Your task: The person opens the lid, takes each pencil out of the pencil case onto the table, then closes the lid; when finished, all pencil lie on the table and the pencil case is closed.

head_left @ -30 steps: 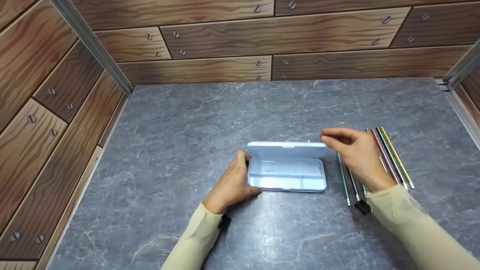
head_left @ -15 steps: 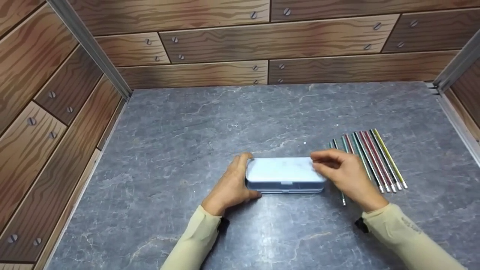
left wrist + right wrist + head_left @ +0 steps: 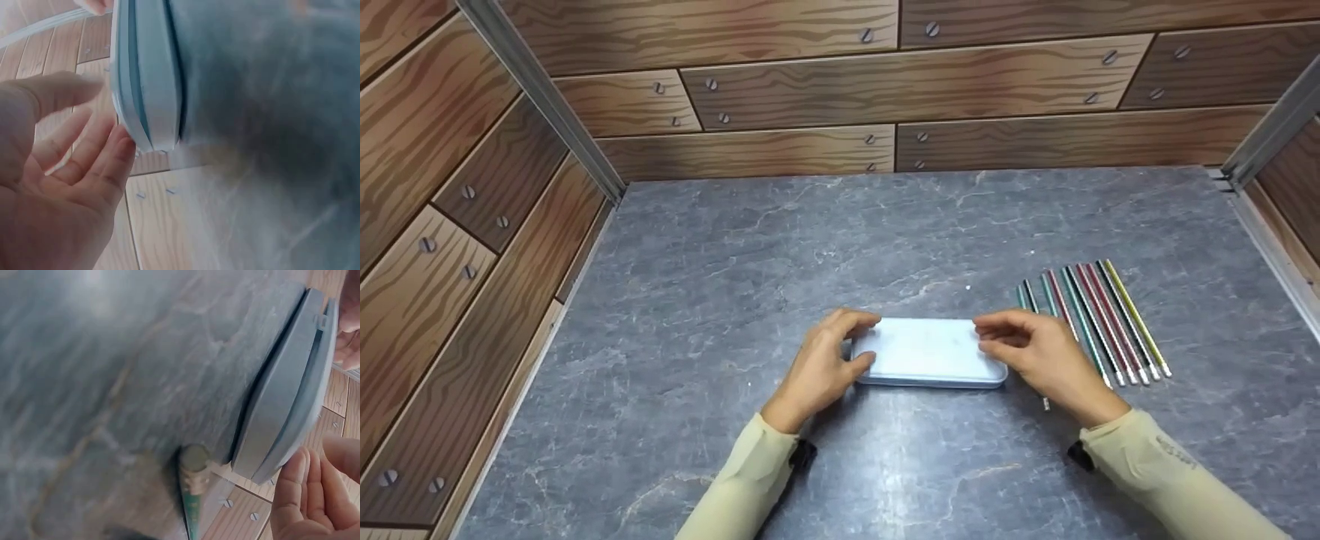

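A pale blue plastic pencil case (image 3: 930, 349) lies on the table with its lid down. In the right wrist view a narrow gap runs between lid (image 3: 314, 391) and base (image 3: 275, 399). My left hand (image 3: 821, 367) is at the case's left end, fingers loosely bent. A fingertip meets the case's end (image 3: 157, 84) in the left wrist view, while the thumb stands off it. At the opposite end, my right hand (image 3: 1050, 360) touches the lid's edge with its fingertips, its thumb held apart. The inside of the case is hidden.
Right of the case, several striped pencils (image 3: 1110, 322) lie side by side, partly behind the right hand. One green pencil (image 3: 191, 506) has its eraser end near the case. Wood-patterned walls (image 3: 780, 97) border the grey marbled table (image 3: 780, 247).
The lid has swung down from upright over the case, with the right hand moving toward me and left. The left hand has shifted from gripping the base's end up to the lid.
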The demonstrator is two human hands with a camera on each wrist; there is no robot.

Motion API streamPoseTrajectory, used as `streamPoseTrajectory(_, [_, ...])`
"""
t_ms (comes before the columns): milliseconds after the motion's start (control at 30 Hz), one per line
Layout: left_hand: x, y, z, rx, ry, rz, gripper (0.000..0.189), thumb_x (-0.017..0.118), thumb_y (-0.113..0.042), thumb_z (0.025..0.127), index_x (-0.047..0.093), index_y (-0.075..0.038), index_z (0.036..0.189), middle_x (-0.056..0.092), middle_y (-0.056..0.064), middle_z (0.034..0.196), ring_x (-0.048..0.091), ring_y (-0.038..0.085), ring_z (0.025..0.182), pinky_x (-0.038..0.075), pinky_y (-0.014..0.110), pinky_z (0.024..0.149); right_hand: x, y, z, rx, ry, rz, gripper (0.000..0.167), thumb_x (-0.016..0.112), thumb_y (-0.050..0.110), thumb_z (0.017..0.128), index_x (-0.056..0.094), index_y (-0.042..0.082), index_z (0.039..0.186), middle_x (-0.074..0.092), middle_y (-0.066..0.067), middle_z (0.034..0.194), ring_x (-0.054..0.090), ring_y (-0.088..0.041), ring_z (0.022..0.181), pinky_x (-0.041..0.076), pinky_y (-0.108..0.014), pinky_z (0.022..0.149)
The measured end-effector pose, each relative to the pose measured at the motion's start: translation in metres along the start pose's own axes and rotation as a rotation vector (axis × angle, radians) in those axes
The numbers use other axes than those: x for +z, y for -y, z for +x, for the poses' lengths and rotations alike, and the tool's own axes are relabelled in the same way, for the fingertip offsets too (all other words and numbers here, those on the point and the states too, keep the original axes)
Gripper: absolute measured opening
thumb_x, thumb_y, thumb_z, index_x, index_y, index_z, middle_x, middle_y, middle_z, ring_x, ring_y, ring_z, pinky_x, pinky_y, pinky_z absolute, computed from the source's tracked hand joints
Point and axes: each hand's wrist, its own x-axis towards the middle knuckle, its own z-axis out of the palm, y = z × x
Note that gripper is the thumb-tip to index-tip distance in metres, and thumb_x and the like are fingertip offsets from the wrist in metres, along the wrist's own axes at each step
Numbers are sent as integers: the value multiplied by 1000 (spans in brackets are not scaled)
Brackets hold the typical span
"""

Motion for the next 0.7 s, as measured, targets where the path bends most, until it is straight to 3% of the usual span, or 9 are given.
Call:
streamPoseTrajectory(100, [4,-1,0,-13,-13,31,43,83,0,95,75,-6,137,77,10,133,73,27,122,62,43,108,0,1,0,8,21,5,36,83,1,95,78,-3,131,81,-22,126,81,-23,105,61,-12,87])
streamPoseTrajectory(267, [5,-2,2,-27,-13,52,42,83,0,94,75,-7,134,76,9,131,72,26,119,61,43,108,0,3,0,-1,34,-39,38,84,0,95,78,-1,133,81,-20,125,81,-29,109,62,-14,88])
streamPoseTrajectory(533, [4,-4,-2,-60,-27,39,43,85,-1,94,75,-6,135,74,9,132,71,26,126,59,45,112,4,8,2,-112,58,-176,33,82,-2,96,80,3,128,80,-14,122,77,-29,107,66,-34,94])
streamPoseTrajectory(700, [6,-6,-4,-49,-40,49,42,86,0,92,76,-5,132,73,10,131,70,26,124,60,45,111,4,11,2,-174,53,-238,32,81,-6,94,80,4,125,80,-11,118,77,-28,104,67,-38,93])
